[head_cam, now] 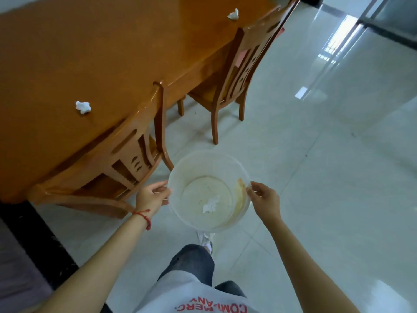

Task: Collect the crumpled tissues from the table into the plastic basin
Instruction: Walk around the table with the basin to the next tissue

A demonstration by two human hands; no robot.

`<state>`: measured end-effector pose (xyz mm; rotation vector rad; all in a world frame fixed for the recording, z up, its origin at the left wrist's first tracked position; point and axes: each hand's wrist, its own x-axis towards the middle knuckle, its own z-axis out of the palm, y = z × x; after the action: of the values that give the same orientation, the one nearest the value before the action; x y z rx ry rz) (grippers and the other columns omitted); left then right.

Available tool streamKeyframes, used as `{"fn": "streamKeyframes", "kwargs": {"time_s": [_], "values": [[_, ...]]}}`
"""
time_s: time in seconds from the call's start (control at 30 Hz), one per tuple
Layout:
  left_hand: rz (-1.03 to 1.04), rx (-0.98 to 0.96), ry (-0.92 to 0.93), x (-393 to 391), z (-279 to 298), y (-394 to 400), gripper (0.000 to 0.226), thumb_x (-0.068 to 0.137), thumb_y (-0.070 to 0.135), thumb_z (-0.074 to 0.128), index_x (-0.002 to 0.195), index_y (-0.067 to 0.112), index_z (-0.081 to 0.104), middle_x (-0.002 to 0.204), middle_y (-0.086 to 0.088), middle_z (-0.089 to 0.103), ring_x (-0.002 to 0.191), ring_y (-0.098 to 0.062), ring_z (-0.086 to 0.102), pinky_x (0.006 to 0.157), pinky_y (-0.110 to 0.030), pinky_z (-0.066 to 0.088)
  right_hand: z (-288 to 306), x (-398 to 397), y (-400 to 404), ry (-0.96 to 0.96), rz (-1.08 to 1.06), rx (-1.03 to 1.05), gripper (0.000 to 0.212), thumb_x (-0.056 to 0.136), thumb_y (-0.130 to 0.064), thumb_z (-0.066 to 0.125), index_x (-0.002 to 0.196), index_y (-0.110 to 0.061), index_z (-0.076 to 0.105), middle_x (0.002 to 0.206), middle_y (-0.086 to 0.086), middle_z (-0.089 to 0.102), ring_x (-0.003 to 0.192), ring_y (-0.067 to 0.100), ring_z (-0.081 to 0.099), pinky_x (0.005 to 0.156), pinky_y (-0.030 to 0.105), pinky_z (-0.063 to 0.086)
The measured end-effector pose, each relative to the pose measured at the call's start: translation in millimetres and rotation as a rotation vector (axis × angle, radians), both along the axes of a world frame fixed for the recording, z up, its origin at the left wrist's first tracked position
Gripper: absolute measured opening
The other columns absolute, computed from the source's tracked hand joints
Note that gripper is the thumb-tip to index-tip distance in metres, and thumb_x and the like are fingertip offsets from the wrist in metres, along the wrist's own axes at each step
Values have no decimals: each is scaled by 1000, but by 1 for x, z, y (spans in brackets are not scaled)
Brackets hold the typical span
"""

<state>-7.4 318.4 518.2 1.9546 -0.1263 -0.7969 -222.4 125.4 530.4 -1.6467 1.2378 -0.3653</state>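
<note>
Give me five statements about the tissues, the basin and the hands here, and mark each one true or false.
1. Both hands hold the plastic basin by its rim, the left hand on one side and the right hand on the other. True.
2. The basin holds no tissue. False: one crumpled tissue lies in it.
3. Two crumpled tissues remain on the table, a near tissue and a far tissue. True.
4. The basin rests on the table. False: it is held up over the tiled floor.
5. The near tissue sits on a chair seat. False: it lies on the tabletop.
</note>
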Motion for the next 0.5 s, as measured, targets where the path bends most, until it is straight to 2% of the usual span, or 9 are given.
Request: {"fn": "streamKeyframes", "kwargs": {"time_s": [0.1,0.23,0.37,0.5], "values": [[26,1,17,19,-4,-39,35,80,10,66,115,9,61,95,-5,66,83,-19,64,59,-20,52,-2,26,-45,3,25,20,17,85,-16,60,99,-16,69,89,-3,69,77,11,64,65,13,46],[64,-7,34,41,-6,-81,35,80,10,67,115,9,62,87,5,65,81,-12,63,51,-14,52,-1,55,-99,31,68,23,17,85,-17,61,100,-16,69,88,-3,70,76,9,64,66,15,49],[131,10,53,59,-6,-124,38,79,8,67,117,7,60,93,-1,66,81,-15,63,53,-16,53,0,85,-153,61,144,0,19,86,-19,61,103,-15,68,89,-4,68,76,8,63,61,7,42],[238,-10,67,71,-7,-162,39,77,9,69,116,7,61,98,-5,65,83,-17,64,53,-18,53,-1,119,-209,76,231,-13,22,86,-22,61,105,-15,67,90,-6,67,74,5,62,56,2,43]]}}
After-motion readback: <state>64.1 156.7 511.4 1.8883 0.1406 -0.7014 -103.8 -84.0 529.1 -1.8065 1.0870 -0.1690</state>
